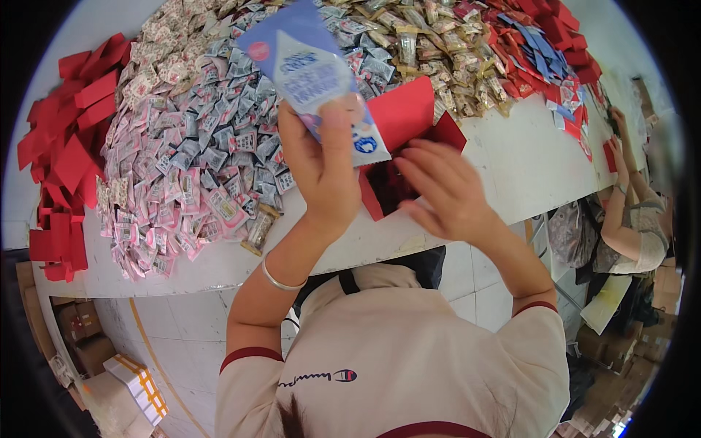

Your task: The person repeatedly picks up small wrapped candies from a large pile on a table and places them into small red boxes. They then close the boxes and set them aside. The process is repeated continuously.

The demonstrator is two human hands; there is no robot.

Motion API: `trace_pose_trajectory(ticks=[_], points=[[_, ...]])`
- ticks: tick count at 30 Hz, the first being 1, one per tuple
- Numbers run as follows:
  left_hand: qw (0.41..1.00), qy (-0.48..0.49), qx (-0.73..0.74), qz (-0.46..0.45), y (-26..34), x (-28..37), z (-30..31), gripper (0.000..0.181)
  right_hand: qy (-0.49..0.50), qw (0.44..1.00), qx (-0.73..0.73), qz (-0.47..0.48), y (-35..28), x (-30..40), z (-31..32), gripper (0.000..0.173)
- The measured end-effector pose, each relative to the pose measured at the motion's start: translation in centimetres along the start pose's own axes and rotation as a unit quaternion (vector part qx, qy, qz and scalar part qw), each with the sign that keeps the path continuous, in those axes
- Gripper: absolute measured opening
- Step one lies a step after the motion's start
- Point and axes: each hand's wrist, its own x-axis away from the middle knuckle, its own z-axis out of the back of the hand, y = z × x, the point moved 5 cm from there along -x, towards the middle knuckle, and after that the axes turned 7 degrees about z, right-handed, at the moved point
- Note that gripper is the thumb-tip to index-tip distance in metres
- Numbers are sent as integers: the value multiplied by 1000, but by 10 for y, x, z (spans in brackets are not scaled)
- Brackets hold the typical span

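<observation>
My left hand (328,175) grips a blue and white printed packet (309,65) by its lower end, thumb on top. The packet is tilted and raised above the table, partly covering the pile behind it. Just right of it stands a red cardboard box (371,197) with its flap (402,109) up and a dark interior. Over the box opening is my right hand (449,189), slightly blurred, fingers apart with nothing visible in them. Whether its fingertips touch the box I cannot tell.
Piles of pink sachets (159,219), grey-blue sachets (241,120) and gold-wrapped snacks (438,44) cover the white table (526,159). Red boxes (71,148) are heaped at left, more (564,33) at far right. A person (630,219) works at right. Cartons (82,323) stand below.
</observation>
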Motion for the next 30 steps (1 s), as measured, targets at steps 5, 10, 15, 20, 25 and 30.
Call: trace_pose_trajectory(ticks=[5,10,15,20,25,30], points=[[928,-109,-315,-164,36,4,-23,14,-192,979,-34,-52,-14,-4,-9,52],[834,-175,-451,-263,45,21,-37,15,49,983,-172,-36,-3,10,41,33],[798,-239,-491,-253,39,26,-44,16,75,992,102,8,-4,-23,87,28],[869,-177,-406,-219,42,30,-25,77,-187,978,65,66,15,-33,64,25],[955,-200,-181,120,-19,54,2,110,-264,954,16,144,3,-57,39,11],[942,-242,-214,93,-25,48,16,106,-307,941,-47,136,15,-36,0,4]])
